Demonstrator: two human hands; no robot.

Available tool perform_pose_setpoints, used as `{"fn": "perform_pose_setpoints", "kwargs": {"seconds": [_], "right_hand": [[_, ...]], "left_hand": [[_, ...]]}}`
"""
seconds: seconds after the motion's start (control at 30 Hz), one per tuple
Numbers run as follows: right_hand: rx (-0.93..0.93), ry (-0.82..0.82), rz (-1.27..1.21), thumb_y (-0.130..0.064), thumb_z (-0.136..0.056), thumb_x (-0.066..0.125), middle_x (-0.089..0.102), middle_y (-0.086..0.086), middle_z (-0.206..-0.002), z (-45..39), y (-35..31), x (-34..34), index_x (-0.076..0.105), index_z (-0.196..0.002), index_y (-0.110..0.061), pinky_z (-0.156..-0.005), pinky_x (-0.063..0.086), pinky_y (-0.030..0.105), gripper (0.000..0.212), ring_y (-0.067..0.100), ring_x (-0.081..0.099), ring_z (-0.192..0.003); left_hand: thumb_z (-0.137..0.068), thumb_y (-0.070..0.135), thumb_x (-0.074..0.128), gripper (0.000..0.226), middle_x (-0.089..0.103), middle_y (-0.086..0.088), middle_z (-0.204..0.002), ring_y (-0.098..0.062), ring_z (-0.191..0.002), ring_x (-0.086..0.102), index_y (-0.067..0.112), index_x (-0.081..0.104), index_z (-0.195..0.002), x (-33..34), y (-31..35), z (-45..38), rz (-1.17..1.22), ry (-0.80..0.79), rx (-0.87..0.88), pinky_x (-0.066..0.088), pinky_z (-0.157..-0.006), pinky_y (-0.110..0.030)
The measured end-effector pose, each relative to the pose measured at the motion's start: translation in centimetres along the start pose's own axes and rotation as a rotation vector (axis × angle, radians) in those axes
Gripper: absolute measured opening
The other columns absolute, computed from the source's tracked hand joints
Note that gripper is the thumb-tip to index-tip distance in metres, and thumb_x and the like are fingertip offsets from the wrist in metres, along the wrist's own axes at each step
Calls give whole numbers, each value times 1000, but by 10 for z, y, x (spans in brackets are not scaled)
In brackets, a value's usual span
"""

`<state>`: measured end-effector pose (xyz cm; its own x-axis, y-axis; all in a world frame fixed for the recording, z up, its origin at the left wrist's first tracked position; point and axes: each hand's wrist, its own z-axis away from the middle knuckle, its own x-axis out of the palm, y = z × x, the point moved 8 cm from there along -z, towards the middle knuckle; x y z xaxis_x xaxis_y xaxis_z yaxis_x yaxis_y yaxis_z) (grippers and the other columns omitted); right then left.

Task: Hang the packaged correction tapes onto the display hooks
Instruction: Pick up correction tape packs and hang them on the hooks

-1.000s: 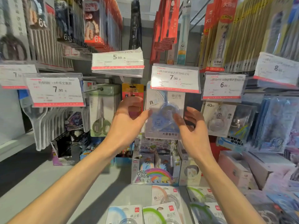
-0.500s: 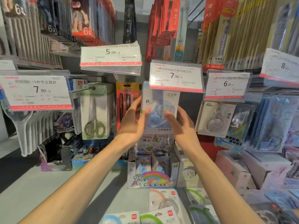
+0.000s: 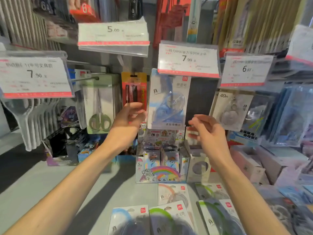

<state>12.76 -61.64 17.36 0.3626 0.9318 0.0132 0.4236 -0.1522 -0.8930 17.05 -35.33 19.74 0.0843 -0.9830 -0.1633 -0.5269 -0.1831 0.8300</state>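
A blue correction tape pack (image 3: pixel 168 100) hangs under the 7.90 price tag (image 3: pixel 188 59); the hook itself is hidden behind the tag. My left hand (image 3: pixel 128 118) hovers just left of the pack's lower edge, fingers loosely curled, holding nothing. My right hand (image 3: pixel 207 131) is to the lower right of the pack, apart from it, fingers relaxed and spread. Several more correction tape packs with blue, green and orange rings lie flat on the grey shelf, among them a blue one (image 3: pixel 129 221), a green one (image 3: pixel 169 219) and an orange one (image 3: pixel 174 195).
Scissors packs (image 3: pixel 100 106) and a red pen pack (image 3: pixel 133 89) hang to the left. A 40m tape pack (image 3: pixel 231 110) hangs to the right. A rainbow display box (image 3: pixel 160 165) and other boxes stand on the grey shelf (image 3: pixel 42 184) below the hooks.
Both hands held the blue pack at the hook; now they have let go and drawn back, the right hand moving down and to the right. The pack hangs by itself.
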Motion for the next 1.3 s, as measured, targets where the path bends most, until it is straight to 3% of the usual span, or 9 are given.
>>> {"fn": "perform_pose_setpoints", "kwargs": {"seconds": [0.17,0.3,0.5,0.63,0.73,0.83,0.97,1.1,1.3], "right_hand": [[60,-66,-18,-18,-102,64,73,-1,-68,34,22,-6,68,-101,-14,-55,53,19,6,10,65,-58],[128,-145,-8,-14,-101,65,68,0,-62,66,47,4,68,-96,-11,-52,49,20,7,11,58,-52],[245,-300,61,3,-99,61,61,2,-59,117,92,33,66,-97,1,-53,48,14,6,5,58,-49],[296,-342,71,2,-99,62,65,-5,-56,136,110,39,67,-100,3,-53,49,14,5,4,60,-52],[282,-387,144,2,-98,64,70,0,-66,142,113,44,70,-94,-5,-60,49,20,9,11,60,-60],[256,-431,227,-3,-97,66,70,18,-78,145,114,46,72,-92,-9,-65,48,29,10,17,59,-70],[226,-448,316,-11,-98,66,72,18,-86,144,112,46,73,-91,-14,-64,50,26,11,13,59,-69],[244,-445,345,-14,-100,65,73,17,-85,143,114,45,73,-92,-16,-66,53,25,11,11,62,-68],[259,-428,341,-18,-99,65,73,21,-91,139,113,48,74,-94,-19,-66,54,30,11,14,61,-69]], "left_hand": [[-99,13,65,21,76,17,-90,-4,-83,72,34,66,-100,-25,-21,33,-54,-32,-7,61,-75,-28],[-95,10,70,17,74,5,-87,-9,-74,69,27,70,-93,-32,-49,73,-35,-105,-82,55,-66,-18],[-87,13,81,13,60,14,-66,-6,-61,49,21,70,-87,-11,-106,153,-135,-344,-245,42,-58,-21],[-69,73,69,51,60,20,-91,1,-80,57,37,63,-105,-5,-124,187,-566,-601,-180,43,-66,-13],[-56,86,69,78,47,25,-98,11,-85,49,38,58,-118,0,-132,198,-680,-696,-161,38,-71,-8],[-65,77,75,74,47,26,-103,13,-91,49,34,59,-123,-3,-134,193,-691,-685,-122,37,-75,-4],[-76,68,73,70,53,14,-124,-3,-104,53,28,60,-131,-15,-137,185,-760,-617,-98,43,-88,-17],[-71,82,63,78,44,17,-114,-4,-102,44,33,58,-130,-19,-144,186,-858,-571,-155,41,-83,-23],[-71,71,73,59,55,13,-102,-7,-90,56,26,68,-109,-36,-137,175,-764,-445,-156,51,-76,-27]]}}
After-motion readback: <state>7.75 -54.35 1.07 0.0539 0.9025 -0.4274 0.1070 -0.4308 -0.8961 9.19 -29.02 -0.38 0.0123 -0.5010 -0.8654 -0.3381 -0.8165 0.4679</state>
